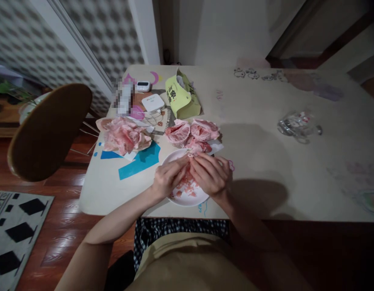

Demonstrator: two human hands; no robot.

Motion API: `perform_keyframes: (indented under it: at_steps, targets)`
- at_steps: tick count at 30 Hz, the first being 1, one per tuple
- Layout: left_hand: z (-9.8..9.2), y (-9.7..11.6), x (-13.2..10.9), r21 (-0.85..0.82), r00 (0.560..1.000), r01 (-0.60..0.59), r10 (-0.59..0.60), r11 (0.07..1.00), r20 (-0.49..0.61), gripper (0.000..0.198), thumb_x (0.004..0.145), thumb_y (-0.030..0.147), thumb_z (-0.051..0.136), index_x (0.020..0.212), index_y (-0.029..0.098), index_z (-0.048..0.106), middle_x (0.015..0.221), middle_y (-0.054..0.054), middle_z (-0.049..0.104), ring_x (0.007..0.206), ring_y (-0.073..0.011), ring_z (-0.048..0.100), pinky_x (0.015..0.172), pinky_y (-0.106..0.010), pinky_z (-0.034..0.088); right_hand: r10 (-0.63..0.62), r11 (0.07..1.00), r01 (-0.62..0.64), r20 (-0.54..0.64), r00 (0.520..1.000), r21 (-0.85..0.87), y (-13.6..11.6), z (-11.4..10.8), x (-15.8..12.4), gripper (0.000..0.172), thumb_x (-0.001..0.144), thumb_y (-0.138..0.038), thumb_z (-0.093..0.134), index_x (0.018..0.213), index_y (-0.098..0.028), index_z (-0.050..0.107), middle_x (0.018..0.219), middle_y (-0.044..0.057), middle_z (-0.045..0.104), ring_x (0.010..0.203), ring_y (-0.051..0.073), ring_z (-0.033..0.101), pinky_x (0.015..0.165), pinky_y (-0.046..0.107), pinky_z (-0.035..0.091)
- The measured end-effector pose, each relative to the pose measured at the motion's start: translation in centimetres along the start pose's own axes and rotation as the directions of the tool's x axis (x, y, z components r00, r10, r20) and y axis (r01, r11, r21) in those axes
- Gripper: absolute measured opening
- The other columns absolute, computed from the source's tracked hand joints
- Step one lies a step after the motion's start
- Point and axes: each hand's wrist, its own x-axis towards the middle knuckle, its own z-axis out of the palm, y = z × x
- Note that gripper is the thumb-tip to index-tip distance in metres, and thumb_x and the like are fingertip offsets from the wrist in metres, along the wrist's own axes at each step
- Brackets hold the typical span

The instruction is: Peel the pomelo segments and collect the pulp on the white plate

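Note:
My left hand [169,176] and my right hand [213,174] meet over a white plate [187,203], fingers pinched together. Between the fingertips is a small pale-pink piece of pomelo [191,154], partly covered by the fingers. Loose bits of pink pulp [187,186] lie on the plate under the hands. Just beyond the plate sit two large peeled pomelo chunks [178,133] with pink flesh and white membrane. A smaller pomelo piece [201,145] lies between them and my fingers.
Left of the plate are a heap of pink-white peelings [124,136] and a teal paper strip [140,161]. Behind stand a yellow-green bag [183,97], a white box [153,103] and a small white device [143,86]. Crumpled clear plastic [297,124] lies right; a chair [50,133] stands left.

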Motion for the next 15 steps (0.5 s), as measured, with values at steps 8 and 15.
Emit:
perform_keyframes:
  at_steps: [8, 15]
  targets:
    - [-0.67, -0.23, -0.34, -0.092, 0.999, -0.044, 0.044, 0.995, -0.007, 0.030, 0.095, 0.019, 0.068, 0.124, 0.022, 0.075, 0.119, -0.009, 0.080, 0.102, -0.0244, 0.081, 0.086, -0.031, 0.068, -0.051, 0.999, 0.051, -0.012, 0.999, 0.013, -0.30, -0.52, -0.18, 0.023, 0.097, -0.016, 0.068, 0.117, -0.025, 0.074, 0.108, -0.001, 0.083, 0.103, 0.015, 0.078, 0.091, 0.034, 0.045]
    - [-0.48, 0.33, -0.17, -0.080, 0.999, 0.023, -0.026, 0.997, -0.033, 0.022, 0.095, 0.022, 0.069, 0.115, 0.025, 0.078, 0.103, -0.006, 0.084, 0.077, -0.0209, 0.081, 0.073, -0.029, 0.068, 0.009, 0.994, -0.003, -0.049, 0.999, 0.105, -0.58, -0.03, -0.04, 0.024, 0.093, -0.011, 0.072, 0.116, -0.016, 0.074, 0.102, 0.007, 0.083, 0.100, 0.019, 0.079, 0.093, 0.035, 0.044]
